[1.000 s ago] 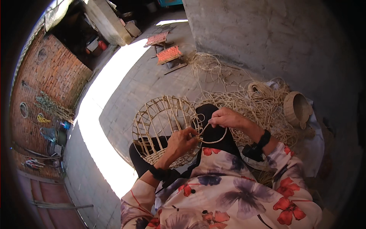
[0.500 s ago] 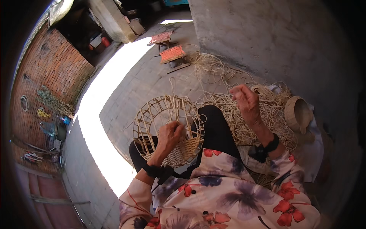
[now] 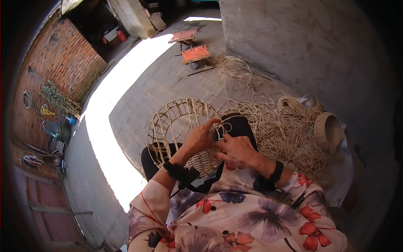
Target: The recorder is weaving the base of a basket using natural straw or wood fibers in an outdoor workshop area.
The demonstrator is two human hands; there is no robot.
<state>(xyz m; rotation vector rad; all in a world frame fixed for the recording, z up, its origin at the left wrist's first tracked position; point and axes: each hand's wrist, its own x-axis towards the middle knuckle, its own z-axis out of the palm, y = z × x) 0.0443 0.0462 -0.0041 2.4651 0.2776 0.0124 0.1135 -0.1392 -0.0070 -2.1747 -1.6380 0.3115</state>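
Observation:
A partly woven basket sits on my lap, its open frame of pale cane stakes rising above a closely woven lower band. At its right side, my left hand is closed, with the fingertips pinching a strand of pale cord that loops toward my right knee. My right hand is just right of it, fingers bent and pressed together against the basket's side. What the right fingertips hold is too small to make out. Both hands hide part of the weave.
A tangled heap of pale cord lies on the floor to my right, beside a small round woven basket. Two low stools with red woven seats stand ahead. A grey wall rises at right, a brick wall at left.
My right hand has come down and left from above the cord heap to beside my left hand. The left hand has shifted up and right along the basket.

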